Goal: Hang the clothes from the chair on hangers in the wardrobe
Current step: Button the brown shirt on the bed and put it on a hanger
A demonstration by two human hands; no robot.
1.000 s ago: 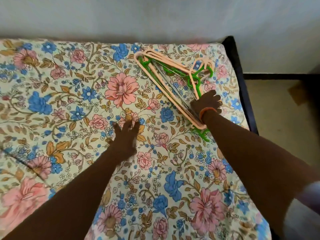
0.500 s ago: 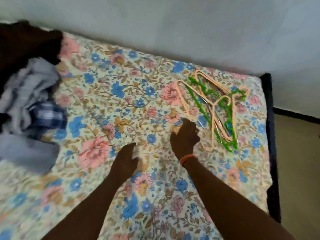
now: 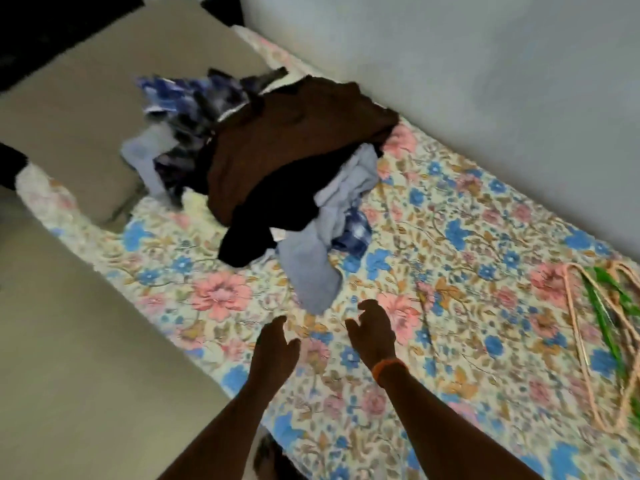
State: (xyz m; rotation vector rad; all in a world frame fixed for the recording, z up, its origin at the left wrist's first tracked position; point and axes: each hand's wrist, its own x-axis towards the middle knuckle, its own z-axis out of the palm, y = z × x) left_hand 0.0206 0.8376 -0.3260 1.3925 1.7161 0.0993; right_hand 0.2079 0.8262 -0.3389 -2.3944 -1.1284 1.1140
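Observation:
A heap of clothes (image 3: pixel 277 168) lies on the floral bed sheet (image 3: pixel 450 237): a brown garment on top, black, pale blue and blue checked pieces under it. A pale blue piece (image 3: pixel 308 268) trails toward me. My left hand (image 3: pixel 275 344) and my right hand (image 3: pixel 372 329) hover side by side just short of that piece, fingers loosely spread, holding nothing. An orange band circles my right wrist. A bundle of peach and green hangers (image 3: pixel 609 334) lies on the sheet at the far right, apart from both hands.
A grey wall (image 3: pixel 485 81) runs along the bed's far side. Bare beige floor (image 3: pixel 69 341) lies to the left of the bed. A dark shape (image 3: pixel 10 164) stands at the left edge.
My right hand has left the hangers and swung left across the sheet. The view has turned left, bringing the clothes heap into sight. Both hands now reach toward the heap.

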